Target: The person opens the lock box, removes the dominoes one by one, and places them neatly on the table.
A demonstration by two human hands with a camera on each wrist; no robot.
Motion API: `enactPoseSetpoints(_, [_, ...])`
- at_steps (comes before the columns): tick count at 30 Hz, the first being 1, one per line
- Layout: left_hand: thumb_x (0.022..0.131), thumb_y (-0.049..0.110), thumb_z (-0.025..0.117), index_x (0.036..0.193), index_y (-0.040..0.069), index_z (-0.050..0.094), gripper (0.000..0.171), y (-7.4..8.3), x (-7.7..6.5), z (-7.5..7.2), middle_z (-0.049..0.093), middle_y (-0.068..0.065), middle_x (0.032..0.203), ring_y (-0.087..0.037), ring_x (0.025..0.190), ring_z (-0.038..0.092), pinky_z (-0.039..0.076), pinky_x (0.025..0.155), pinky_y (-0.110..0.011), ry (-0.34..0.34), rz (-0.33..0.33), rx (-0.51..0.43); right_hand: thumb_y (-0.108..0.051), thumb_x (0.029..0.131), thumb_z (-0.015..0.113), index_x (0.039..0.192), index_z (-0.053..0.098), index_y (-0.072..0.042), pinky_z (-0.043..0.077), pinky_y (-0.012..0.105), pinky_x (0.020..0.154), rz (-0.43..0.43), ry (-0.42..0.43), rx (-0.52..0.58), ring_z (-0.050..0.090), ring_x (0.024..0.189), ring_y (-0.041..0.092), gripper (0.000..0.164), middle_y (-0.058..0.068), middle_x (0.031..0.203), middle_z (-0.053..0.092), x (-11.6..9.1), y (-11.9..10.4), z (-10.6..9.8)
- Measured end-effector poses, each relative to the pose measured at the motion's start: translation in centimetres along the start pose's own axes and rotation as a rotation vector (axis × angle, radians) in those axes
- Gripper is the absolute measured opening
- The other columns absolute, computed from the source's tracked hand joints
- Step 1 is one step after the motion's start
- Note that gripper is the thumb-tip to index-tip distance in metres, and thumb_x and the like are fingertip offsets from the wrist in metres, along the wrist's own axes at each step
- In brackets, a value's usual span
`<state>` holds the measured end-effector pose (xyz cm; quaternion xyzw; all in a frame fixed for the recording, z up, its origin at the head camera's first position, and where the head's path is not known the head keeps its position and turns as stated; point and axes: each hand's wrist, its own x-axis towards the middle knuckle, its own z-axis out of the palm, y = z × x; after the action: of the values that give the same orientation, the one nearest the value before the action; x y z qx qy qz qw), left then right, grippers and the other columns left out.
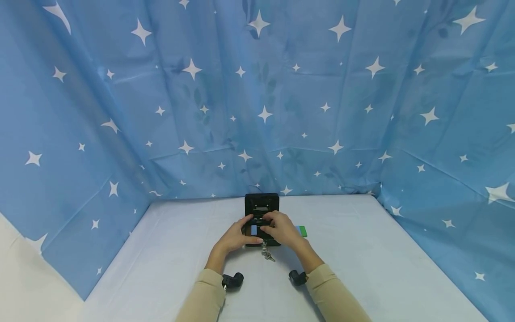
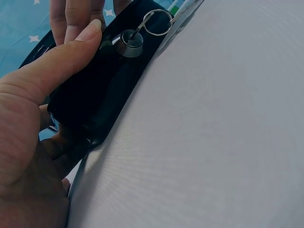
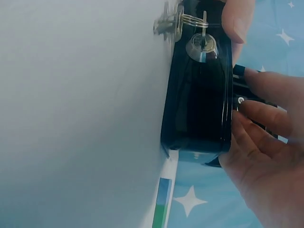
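Note:
A black cash box [image 1: 261, 243] stands on the table with its lid [image 1: 262, 200] raised at the back. A key on a ring [image 2: 158, 22] sits in the lock [image 3: 202, 45] on the box's front, and more keys [image 1: 267, 256] hang down from it. My left hand [image 1: 234, 235] grips the box's left side, thumb across the front wall. My right hand [image 1: 283, 228] reaches over the open box, its thumb and bent fingers at a black part inside; I cannot tell whether they pinch it. Beside them inside is a small blue patch [image 1: 254, 230].
A flat blue-and-green item [image 1: 302, 231] lies on the white table [image 1: 181, 250] just right of the box. Blue curtains with white stars [image 1: 225, 112] enclose the back and sides. A black camera is strapped to each wrist.

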<state>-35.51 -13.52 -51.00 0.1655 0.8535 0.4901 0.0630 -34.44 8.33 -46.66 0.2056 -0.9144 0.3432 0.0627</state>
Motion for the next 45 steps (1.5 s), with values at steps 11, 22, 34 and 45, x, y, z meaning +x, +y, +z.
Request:
enactPoseSetpoints(11, [0.079, 0.049, 0.090, 0.164, 0.022, 0.035, 0.105, -0.1, 0.1, -0.1, 0.035, -0.021, 0.166, -0.044, 0.154, 0.031, 0.033, 0.118, -0.068, -0.001, 0.005, -0.002, -0.020, 0.097, 0.075, 0.125, 0.071, 0.000, 0.058, 0.038, 0.079, -0.007, 0.025, -0.044, 0.064, 0.091, 0.018, 0.035, 0.012, 0.114, 0.070, 0.8, -0.1, 0.6])
enactPoseSetpoints(22, [0.078, 0.046, 0.090, 0.165, 0.019, 0.033, 0.107, 0.2, -0.1, -0.1, 0.035, -0.022, 0.166, -0.044, 0.154, 0.032, 0.033, 0.119, -0.066, 0.013, 0.003, -0.023, -0.015, 0.096, 0.075, 0.121, 0.073, -0.001, 0.059, 0.046, 0.086, -0.002, 0.014, -0.029, 0.069, 0.098, 0.026, 0.029, 0.014, 0.113, 0.072, 1.2, -0.6, 1.5])
enactPoseSetpoints(34, [0.082, 0.042, 0.088, 0.165, 0.017, 0.031, 0.104, 0.0, -0.1, -0.1, 0.032, -0.021, 0.168, -0.043, 0.155, 0.029, 0.032, 0.119, -0.066, -0.004, 0.016, -0.026, -0.010, 0.093, 0.078, 0.119, 0.072, 0.004, 0.060, 0.048, 0.086, 0.007, 0.004, 0.033, 0.071, 0.098, 0.029, 0.029, 0.017, 0.110, 0.075, 1.7, -0.4, 2.2])
enactPoseSetpoints(45, [0.082, 0.043, 0.089, 0.165, 0.016, 0.030, 0.105, -0.1, 0.1, -0.1, 0.030, -0.020, 0.169, -0.043, 0.156, 0.027, 0.031, 0.120, -0.066, -0.010, 0.023, -0.035, -0.008, 0.090, 0.080, 0.113, 0.075, 0.001, 0.060, 0.046, 0.082, 0.020, 0.011, 0.045, 0.071, 0.093, 0.026, 0.025, 0.014, 0.103, 0.076, 2.2, -0.6, 2.7])
